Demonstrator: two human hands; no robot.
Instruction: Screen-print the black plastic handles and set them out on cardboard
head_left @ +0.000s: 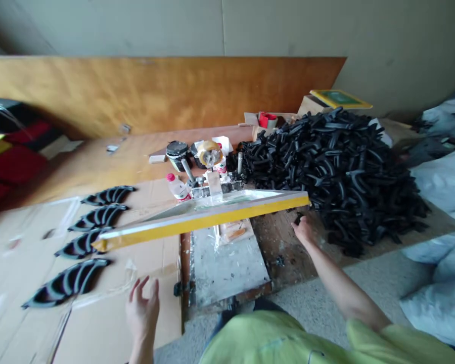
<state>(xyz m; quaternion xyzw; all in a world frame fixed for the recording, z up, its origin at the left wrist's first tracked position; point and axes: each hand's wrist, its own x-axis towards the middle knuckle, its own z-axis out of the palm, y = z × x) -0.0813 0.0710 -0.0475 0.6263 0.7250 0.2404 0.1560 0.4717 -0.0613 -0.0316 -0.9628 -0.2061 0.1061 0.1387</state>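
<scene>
My left hand point(143, 306) is over the cardboard point(98, 323) with its fingers apart and nothing in them. Just below the right end of a screen printing frame point(208, 218), my right hand point(303, 230) pinches a small black plastic part point(298, 218), mostly hidden by the fingers. The frame has a yellow front edge and is tilted up above a whitish base board point(229, 268). Beside that hand rises a big heap of curved black parts point(337, 177). To the left, several rows of similar black parts point(70, 283) are laid out on the cardboard.
Behind the frame stand a black-lidded tub point(177, 154), a roll of tape point(209, 153) and a pink-capped bottle point(178, 188). A wooden panel point(155, 96) leans along the wall. White sacks point(443, 177) crowd the right side; dark red and black items point(15, 151) sit far left.
</scene>
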